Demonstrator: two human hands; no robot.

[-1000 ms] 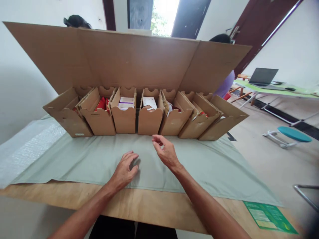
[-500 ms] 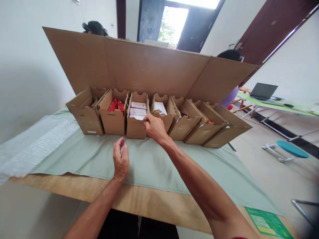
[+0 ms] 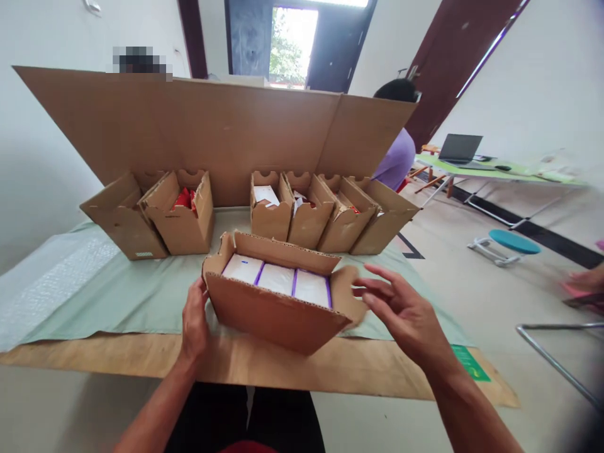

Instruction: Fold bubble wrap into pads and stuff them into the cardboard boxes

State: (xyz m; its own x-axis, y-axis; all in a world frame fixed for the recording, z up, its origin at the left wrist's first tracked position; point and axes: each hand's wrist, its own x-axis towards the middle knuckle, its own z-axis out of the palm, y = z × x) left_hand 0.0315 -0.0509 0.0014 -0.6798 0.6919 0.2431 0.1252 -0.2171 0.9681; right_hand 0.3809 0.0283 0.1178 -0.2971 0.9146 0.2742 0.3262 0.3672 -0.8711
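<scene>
A small brown cardboard box (image 3: 274,314) lies sideways near the table's front edge, with three white and purple packs (image 3: 276,281) inside. My left hand (image 3: 194,318) grips its left end. My right hand (image 3: 401,311) hovers just off the box's right flap, fingers spread, holding nothing. Behind stands a row of similar cardboard boxes (image 3: 182,217), with a gap in the row where one box is absent.
A tall cardboard sheet (image 3: 212,126) stands behind the row. A pale green cloth (image 3: 117,296) covers the wooden table (image 3: 141,362). Two people sit beyond the sheet. To the right are a laptop (image 3: 460,148), a teal stool (image 3: 512,242) and another person's hand (image 3: 585,283).
The box with white and purple packs has left the row and now lies sideways at the front. My left hand has taken hold of it; my right hand moved to its right side.
</scene>
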